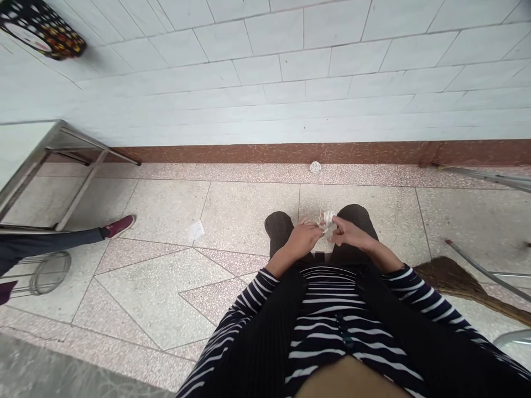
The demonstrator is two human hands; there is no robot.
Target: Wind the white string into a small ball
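A small bundle of white yarn (329, 217) is held above my lap, between my knees. My right hand (350, 233) pinches the bundle from the right, its thumb against the coils. From the other side my left hand (305, 239) grips the yarn with bent fingers, its fingertips close to my right ones. Whether a thin tool is among the fingers is too small to tell. A ball of white yarn (315, 167) lies on the floor by the wall, and a faint strand seems to run from it towards my hands.
White tiled wall (274, 66) ahead with a brown skirting (232, 153). At left stand a metal-legged table (58, 130) and another person's leg with a red shoe (120, 225). A paper scrap (196, 231) lies on the floor. At right are a broom (456, 279) and metal legs (477, 264).
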